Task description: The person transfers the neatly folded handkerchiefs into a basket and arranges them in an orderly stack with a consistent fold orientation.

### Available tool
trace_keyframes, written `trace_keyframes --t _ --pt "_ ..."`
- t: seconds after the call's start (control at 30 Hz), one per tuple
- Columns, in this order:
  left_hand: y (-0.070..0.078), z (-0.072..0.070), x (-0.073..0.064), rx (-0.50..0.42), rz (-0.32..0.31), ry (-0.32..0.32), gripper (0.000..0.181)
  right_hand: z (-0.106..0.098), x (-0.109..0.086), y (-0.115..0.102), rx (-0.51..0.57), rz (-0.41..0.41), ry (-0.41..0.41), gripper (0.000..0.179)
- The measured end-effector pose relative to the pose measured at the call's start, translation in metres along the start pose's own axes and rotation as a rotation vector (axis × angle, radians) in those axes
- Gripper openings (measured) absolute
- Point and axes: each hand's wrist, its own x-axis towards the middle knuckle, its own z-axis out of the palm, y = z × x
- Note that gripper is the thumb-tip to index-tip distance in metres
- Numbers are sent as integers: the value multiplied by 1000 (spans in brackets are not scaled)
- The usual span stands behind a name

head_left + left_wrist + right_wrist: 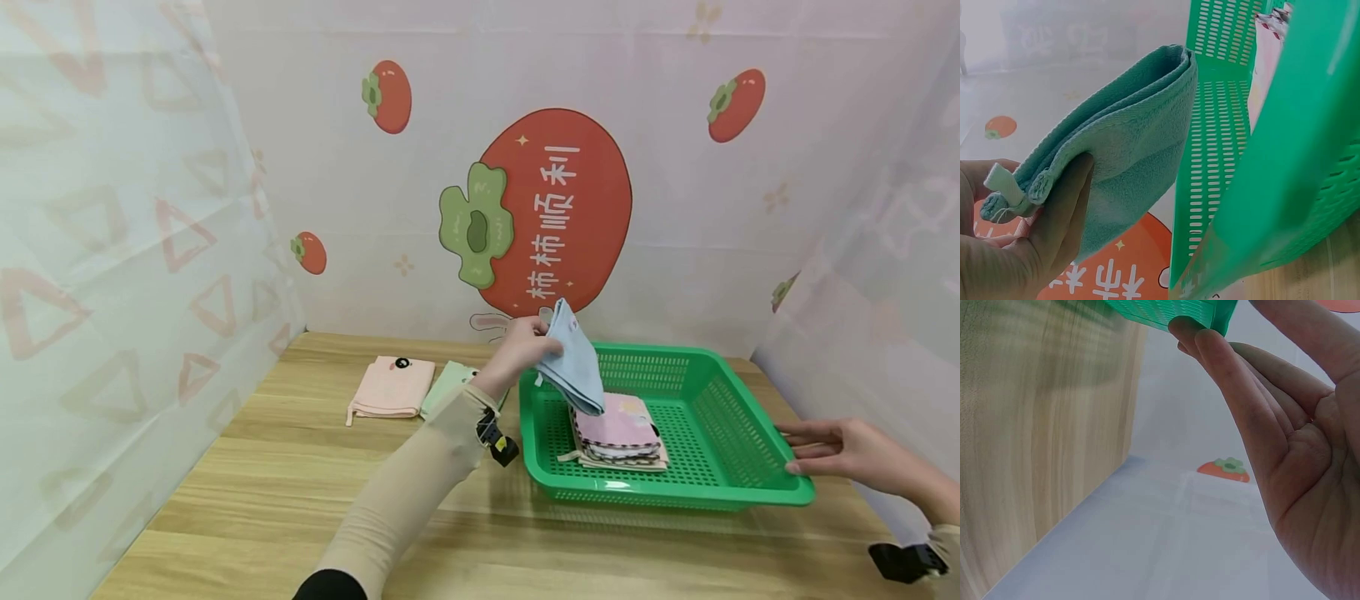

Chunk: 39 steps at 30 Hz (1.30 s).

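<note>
My left hand [521,350] pinches a folded light-blue hand towel [573,362] by one edge, between thumb and fingers. Its lower end hangs over the left side of a green plastic basket [727,496]. In the left wrist view, the towel [1135,144] shows its layered folds, with a small white loop at the held corner. Inside the basket lies a stack of folded towels, with a pink one [618,421] with a checked border on top. At the basket's right end, my right hand [862,454] holds the rim, the fingertips [1213,347] right at its edge.
Left of the basket, a folded pale-pink towel [393,387] with a dark eye design lies on the wooden table [300,500]. Beside it is a light-green towel [450,383], partly hidden by my left arm. A persimmon-printed cloth backdrop [660,225] rises behind the table.
</note>
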Motion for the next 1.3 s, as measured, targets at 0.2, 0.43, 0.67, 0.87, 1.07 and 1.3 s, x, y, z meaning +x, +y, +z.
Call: trace_keyframes --t 0.2,0.43,0.67,0.87,1.07,1.3 --pt "1 9 2 16 0 -7 11 0 0 -2 1 10 1 57" --pt "4 17 4 13 -24 -43 10 -1 1 -4 1 25 -2 58" --pt "6 25 8 23 -32 -42 16 -2 1 -4 -2 37 -2 58" --pt "10 32 9 69 -42 -52 33 -1 0 -3 -2 35 -3 58" --pt "9 41 14 71 -67 -48 39 -1 0 -4 11 18 -1 57" --pt "8 49 16 101 -90 -54 43 -1 0 -4 2 35 -5 57"
